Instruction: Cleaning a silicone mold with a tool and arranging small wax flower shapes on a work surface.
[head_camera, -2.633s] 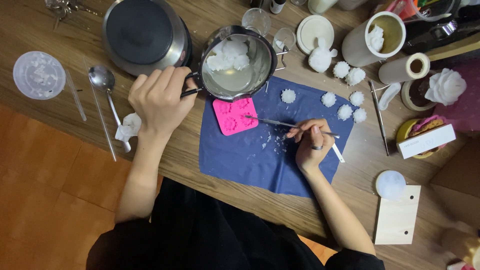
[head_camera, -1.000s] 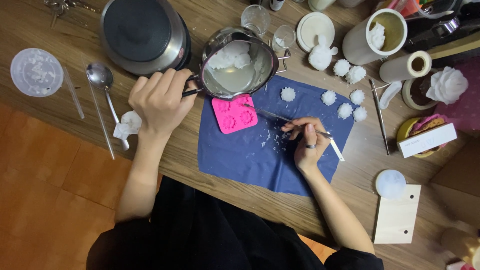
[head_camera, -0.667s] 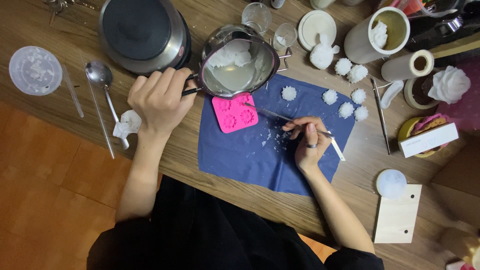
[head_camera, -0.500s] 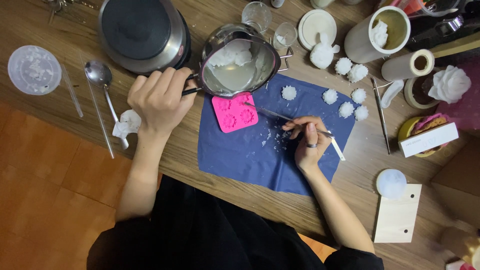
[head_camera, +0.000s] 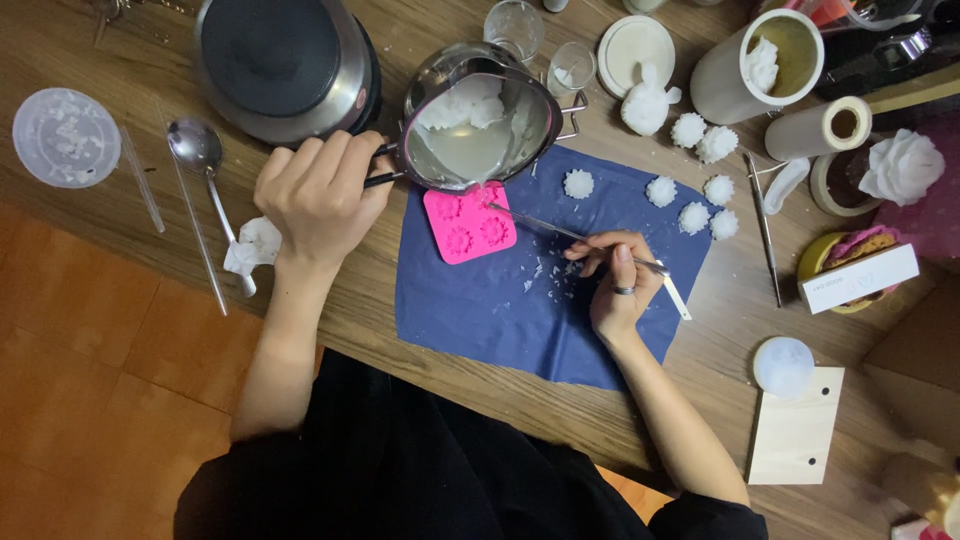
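Note:
My left hand grips the black handle of a small steel pot, tilted toward me over the far edge of a pink flower mould. The pot holds clear melted wax and white solid lumps. My right hand pinches a thin metal tool whose tip rests at the mould's right far corner, just under the pot's rim. The mould lies on a dark blue cloth with white wax flakes scattered on it.
A round hot plate stands at the back left, a spoon and a clear lid left of it. Several white wax flowers lie at the cloth's far right. Jars, a paper roll and a wooden board crowd the right side.
The pot has tipped further toward me and its rim now overlaps the pink mould's far edge. The tool's tip has lifted to the mould's right far corner.

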